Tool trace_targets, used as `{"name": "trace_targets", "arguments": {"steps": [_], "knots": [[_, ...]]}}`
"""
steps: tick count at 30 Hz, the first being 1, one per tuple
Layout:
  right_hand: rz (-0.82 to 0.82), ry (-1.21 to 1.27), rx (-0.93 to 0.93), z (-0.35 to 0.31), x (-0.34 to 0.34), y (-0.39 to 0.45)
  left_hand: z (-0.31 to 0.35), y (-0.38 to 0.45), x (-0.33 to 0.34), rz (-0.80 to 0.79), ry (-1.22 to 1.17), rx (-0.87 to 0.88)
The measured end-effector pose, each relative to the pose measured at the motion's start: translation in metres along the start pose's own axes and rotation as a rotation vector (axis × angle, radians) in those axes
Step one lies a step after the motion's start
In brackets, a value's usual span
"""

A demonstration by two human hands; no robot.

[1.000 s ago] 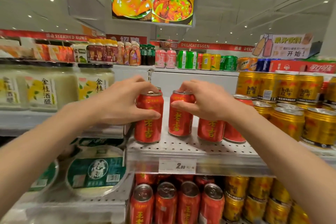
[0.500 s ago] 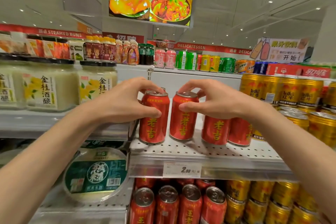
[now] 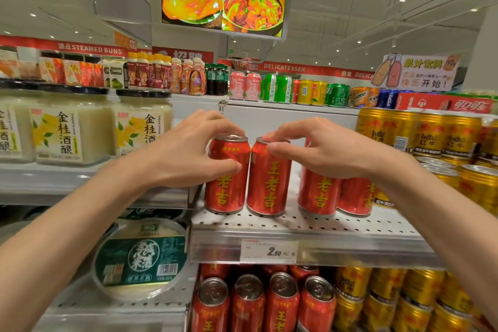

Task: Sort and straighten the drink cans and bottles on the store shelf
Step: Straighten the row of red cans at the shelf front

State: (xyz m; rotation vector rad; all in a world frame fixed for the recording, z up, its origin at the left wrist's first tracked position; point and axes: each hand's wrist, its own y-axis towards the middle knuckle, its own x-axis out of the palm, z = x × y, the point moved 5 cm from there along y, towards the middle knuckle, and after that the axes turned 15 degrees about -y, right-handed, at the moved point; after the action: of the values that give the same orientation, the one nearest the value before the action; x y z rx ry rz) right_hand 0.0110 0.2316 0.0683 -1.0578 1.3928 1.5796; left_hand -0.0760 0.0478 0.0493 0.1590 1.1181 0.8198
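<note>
- The left hand [image 3: 188, 153] curls round the top of the leftmost red herbal-tea can [image 3: 227, 175], thumb on the front of its body and fingertips over the rim.
- The right hand [image 3: 320, 151] pinches the rim of the second red can [image 3: 269, 178], thumb at the near edge and index finger on the lid.
- Both cans stand upright on the perforated shelf [image 3: 310, 226], side by side and almost touching, set back a little from its front lip; each sits directly under the hand that holds it.
- Their yellow characters face forward, so this pair looks nearly squared up.
- Just right of them, past a small gap, two more red cans [image 3: 318, 191] stand in the same front row, partly hidden by the right wrist; that gap probably needs closing.
- Further right, the gold Red Bull cans [image 3: 477, 183] look loosely staggered, so I judge most of the shelf is left to do.
- The price tag [image 3: 269, 250] hangs on the shelf edge below the held cans.
</note>
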Motion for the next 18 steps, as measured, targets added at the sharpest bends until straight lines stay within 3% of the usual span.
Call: {"name": "trace_targets", "arguments": {"steps": [6, 9, 11, 13, 18], "knots": [[-0.025, 0.173, 0.028, 0.007, -0.007, -0.002, 0.026, 0.016, 0.012, -0.111, 0.035, -0.011], [0.036, 0.028, 0.099, 0.028, -0.019, -0.01, 0.036, 0.027, 0.023, -0.132, 0.057, 0.008], [-0.02, -0.068, 0.155, 0.045, -0.017, -0.021, 0.034, 0.029, 0.029, -0.114, 0.119, 0.036], [-0.07, -0.08, 0.193, 0.055, -0.011, -0.03, 0.03, 0.029, 0.032, -0.079, 0.16, 0.057], [-0.003, -0.079, 0.154, 0.055, -0.01, -0.028, 0.026, 0.029, 0.032, -0.059, 0.153, 0.065]]}}
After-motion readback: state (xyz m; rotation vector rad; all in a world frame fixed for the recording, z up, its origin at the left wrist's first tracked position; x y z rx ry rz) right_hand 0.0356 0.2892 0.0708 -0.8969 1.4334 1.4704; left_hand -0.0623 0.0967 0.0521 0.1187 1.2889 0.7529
